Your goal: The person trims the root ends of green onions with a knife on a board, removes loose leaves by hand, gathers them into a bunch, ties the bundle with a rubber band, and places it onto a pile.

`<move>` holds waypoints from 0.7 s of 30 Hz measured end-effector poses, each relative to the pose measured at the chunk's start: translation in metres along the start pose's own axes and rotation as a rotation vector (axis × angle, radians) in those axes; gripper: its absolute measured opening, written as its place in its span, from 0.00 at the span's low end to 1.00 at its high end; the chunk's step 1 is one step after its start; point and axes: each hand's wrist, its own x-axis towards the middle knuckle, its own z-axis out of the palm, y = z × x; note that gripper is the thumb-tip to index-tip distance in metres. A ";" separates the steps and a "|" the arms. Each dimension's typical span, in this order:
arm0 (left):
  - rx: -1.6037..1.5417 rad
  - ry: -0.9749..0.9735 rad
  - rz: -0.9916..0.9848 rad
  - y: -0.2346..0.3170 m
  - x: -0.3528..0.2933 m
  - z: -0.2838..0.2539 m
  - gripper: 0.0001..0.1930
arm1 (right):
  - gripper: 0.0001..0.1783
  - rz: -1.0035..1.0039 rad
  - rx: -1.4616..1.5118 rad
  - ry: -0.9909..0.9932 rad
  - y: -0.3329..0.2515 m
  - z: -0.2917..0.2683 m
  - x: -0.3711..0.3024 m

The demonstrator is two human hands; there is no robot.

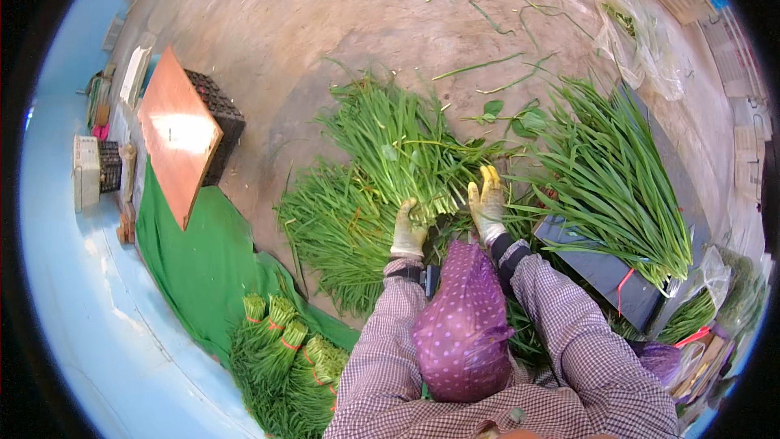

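1. I see the loose green stalks point(390, 146) heaped on the floor straight ahead of the two gloved hands, pale cut ends pointing back toward the wearer.
2. The left hand point(409, 232) is at the near side of that heap, fingers up against the pale ends; I cannot tell whether they are closed on any.
3. The right hand point(487, 205) is open, fingers raised and apart, just right of the pale ends, its glove yellow at the fingertips.
4. I count one large bunch of greens point(609, 179) on a dark board point(569, 254), right of both hands, with one red strip point(624, 291) hanging near its cut ends.
5. At lower left I count at least four tied bundles point(284, 349) with red bands, beside one green cloth point(191, 252).
6. One copper-coloured panel point(175, 134) leans by one black crate point(223, 126); one purple dotted cloth point(463, 325) lies between the forearms.
7. Faint marks show on the pale cartons point(746, 150) at the right edge, too small for me to read.
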 end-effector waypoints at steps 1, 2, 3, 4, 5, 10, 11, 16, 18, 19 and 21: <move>0.165 -0.054 0.149 0.000 -0.003 0.001 0.11 | 0.31 -0.022 0.001 -0.015 0.006 0.006 0.006; 0.184 -0.102 0.245 0.000 -0.006 0.001 0.10 | 0.31 0.060 -0.075 -0.097 0.010 0.014 0.014; 0.045 -0.104 0.127 0.001 -0.005 0.001 0.10 | 0.32 0.007 -0.130 -0.063 0.014 0.020 0.022; -0.018 -0.070 0.061 0.002 -0.005 0.001 0.10 | 0.34 0.063 -0.225 -0.112 0.017 0.025 0.030; -0.014 0.005 0.053 0.002 -0.002 0.001 0.09 | 0.35 0.021 -0.261 -0.036 0.018 0.029 0.036; -0.023 -0.011 -0.148 -0.011 0.019 0.010 0.06 | 0.41 0.208 -0.295 -0.333 0.015 0.037 0.044; -0.007 -0.023 -0.151 -0.017 0.022 0.014 0.06 | 0.44 0.237 -0.236 -0.360 0.011 0.039 0.041; -0.051 -0.063 -0.181 -0.023 0.023 0.032 0.07 | 0.42 0.469 0.296 -0.656 -0.003 0.038 0.044; -0.079 -0.140 -0.232 -0.015 0.017 0.032 0.11 | 0.39 0.586 0.412 -0.903 -0.008 0.031 0.049; -0.100 -0.194 -0.228 -0.012 0.012 0.032 0.12 | 0.35 0.680 0.568 -0.941 -0.011 0.025 0.050; -0.115 -0.260 -0.281 -0.007 0.005 0.031 0.16 | 0.34 0.605 0.598 -0.995 -0.017 0.012 0.050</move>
